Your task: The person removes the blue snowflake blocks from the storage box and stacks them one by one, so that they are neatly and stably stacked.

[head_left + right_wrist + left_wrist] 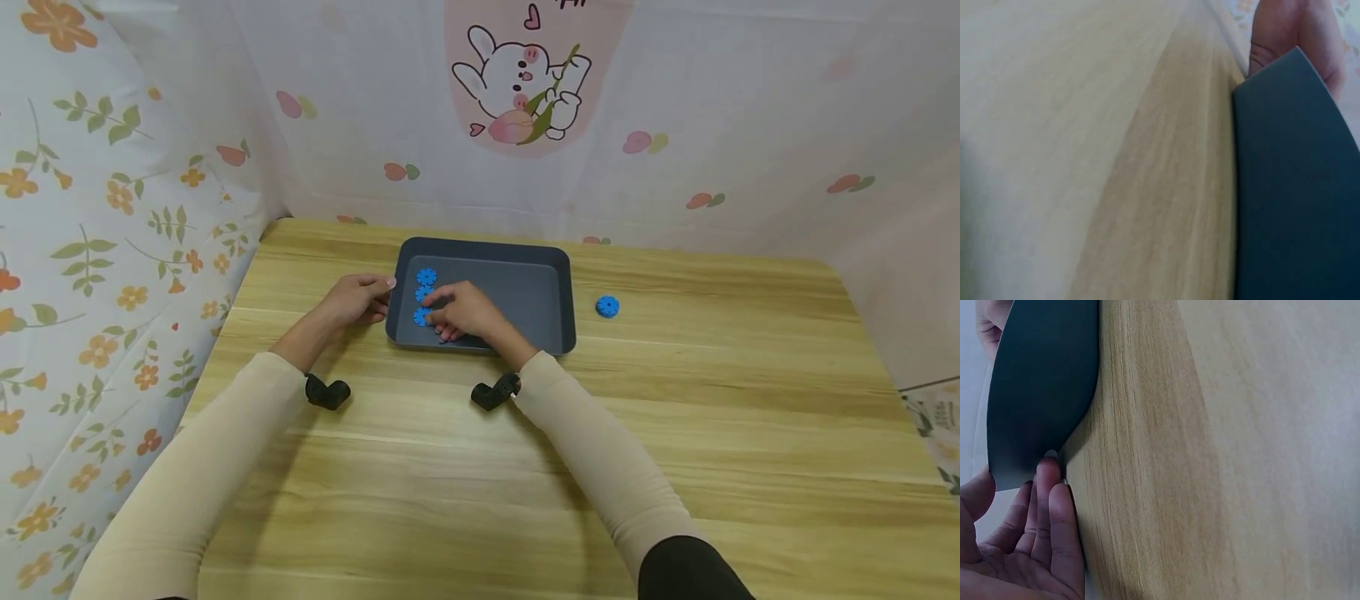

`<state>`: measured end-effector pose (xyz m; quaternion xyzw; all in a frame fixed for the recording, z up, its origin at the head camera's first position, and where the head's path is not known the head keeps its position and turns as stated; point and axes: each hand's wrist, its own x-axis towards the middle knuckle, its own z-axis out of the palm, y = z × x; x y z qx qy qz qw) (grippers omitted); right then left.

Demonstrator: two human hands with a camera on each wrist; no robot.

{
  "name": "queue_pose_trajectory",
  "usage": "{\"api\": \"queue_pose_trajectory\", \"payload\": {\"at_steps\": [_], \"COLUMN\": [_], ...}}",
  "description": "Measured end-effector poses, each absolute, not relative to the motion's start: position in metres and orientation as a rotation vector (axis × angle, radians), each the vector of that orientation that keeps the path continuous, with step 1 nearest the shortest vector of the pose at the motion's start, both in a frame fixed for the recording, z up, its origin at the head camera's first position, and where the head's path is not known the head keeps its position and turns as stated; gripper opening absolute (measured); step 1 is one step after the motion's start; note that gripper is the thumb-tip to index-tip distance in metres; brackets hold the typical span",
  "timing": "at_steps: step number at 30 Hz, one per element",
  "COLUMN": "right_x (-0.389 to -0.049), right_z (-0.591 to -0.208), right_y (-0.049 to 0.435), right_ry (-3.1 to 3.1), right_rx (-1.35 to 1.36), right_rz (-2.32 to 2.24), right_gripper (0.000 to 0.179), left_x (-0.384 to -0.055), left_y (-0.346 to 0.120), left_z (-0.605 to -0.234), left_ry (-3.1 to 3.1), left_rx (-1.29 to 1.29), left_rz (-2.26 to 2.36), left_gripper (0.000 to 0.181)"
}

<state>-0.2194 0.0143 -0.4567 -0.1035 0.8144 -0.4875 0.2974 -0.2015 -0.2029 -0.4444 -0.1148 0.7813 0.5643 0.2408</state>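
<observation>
A dark grey rectangular tray point(495, 283) lies on the table, with three blue notched plastic discs in a column along its left side. The far disc point(427, 276) and the middle disc point(423, 293) sit close together. Over the nearest disc point(422, 317) reaches my right hand point(468, 312), index finger and thumb at its edge, other fingers bent beneath. My left hand point(352, 300) holds the tray's left end, its thumb at the rim and its fingers against the outer wall, as the left wrist view shows. In the right wrist view the tray wall hides my right fingers.
To the right of the tray, more blue notched plastic point(607, 307) lies on the wooden table point(675, 400), looking thicker, like a small stack. A printed white curtain point(360, 100) hangs behind the table. A floral cloth point(112, 275) hangs along the left side.
</observation>
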Motion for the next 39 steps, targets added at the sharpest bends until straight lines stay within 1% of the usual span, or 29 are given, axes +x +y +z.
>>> {"api": "queue_pose_trajectory", "payload": {"at_steps": [9, 16, 26, 35, 39], "right_x": [-0.217, -0.219, -0.221, -0.216, -0.214], "right_z": [-0.456, -0.452, -0.455, -0.446, -0.447], "right_y": [0.009, 0.007, 0.017, 0.030, 0.039], "right_ry": [2.302, 2.286, 2.145, 2.040, 2.047], "right_rx": [-0.390, -0.345, -0.325, -0.272, -0.250], "right_rz": [-1.142, -1.097, -1.227, -1.355, -1.407], "right_gripper": [0.021, 0.023, 0.017, 0.013, 0.018], "left_x": [-0.201, -0.202, -0.199, -0.200, -0.201], "left_y": [-0.203, -0.204, -0.203, -0.203, -0.203], "left_z": [-0.445, -0.445, -0.444, -0.446, -0.445], "left_ry": [2.157, 2.146, 2.153, 2.150, 2.127], "left_rx": [-0.305, -0.316, -0.295, -0.323, -0.331], "left_rz": [1.518, 1.525, 1.563, 1.547, 1.553], "left_gripper": [0.050, 0.051, 0.050, 0.049, 0.050]}}
